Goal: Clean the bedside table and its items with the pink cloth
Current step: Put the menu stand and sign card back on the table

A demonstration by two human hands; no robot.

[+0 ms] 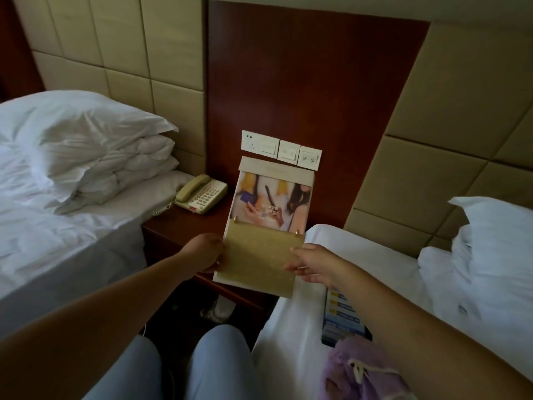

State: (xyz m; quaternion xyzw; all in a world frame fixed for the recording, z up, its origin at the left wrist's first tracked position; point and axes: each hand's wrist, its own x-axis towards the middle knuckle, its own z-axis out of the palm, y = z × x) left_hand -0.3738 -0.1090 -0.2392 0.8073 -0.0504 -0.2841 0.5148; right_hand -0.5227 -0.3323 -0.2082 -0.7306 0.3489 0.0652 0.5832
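Both hands held a ring-bound booklet [266, 226] over the dark wooden worktop [184, 223]: the left hand [203, 252] gripped its left edge with curled fingers, and the right hand [310, 265] pinched its right edge at the gold cover flap. At ten o'clock from the booklet a beige telephone [200, 193] sat on the worktop. At twelve o'clock wall switches [281, 150] showed above it. At five o'clock, on the right bed [291, 327], lay the purplish-pink cloth [363, 370], beside a blue leaflet [341, 316].
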